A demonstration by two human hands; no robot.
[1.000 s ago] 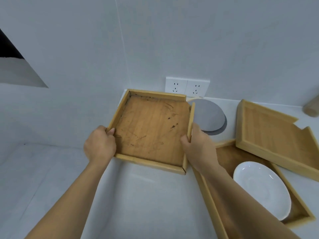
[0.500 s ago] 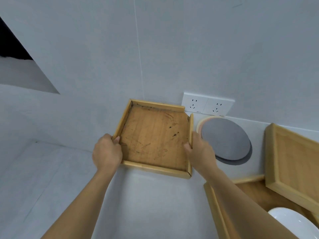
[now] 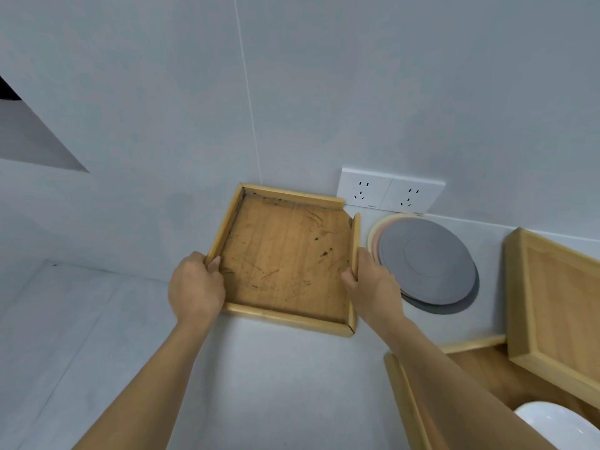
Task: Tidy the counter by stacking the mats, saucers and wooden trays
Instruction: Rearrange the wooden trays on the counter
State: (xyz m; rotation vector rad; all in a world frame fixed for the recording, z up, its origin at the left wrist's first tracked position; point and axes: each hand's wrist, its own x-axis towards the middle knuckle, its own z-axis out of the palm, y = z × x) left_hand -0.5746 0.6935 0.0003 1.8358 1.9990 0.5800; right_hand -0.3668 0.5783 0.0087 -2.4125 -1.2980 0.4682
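A scuffed square wooden tray sits in the counter's back left corner. My left hand grips its left rail and my right hand grips its right rail. Just right of it lies a stack of round mats, grey on top with pink and cream edges showing. A second wooden tray rests tilted on the rim of a third tray at the lower right. A white saucer lies in that third tray, partly cut off by the frame.
A white double wall socket is mounted just above the counter behind the mats. White tiled walls meet in the corner behind the held tray. The pale counter stretches toward me.
The view has tilted up and shifted left. The held tray appears nearer the back wall, and both hands keep their grip on its rails.
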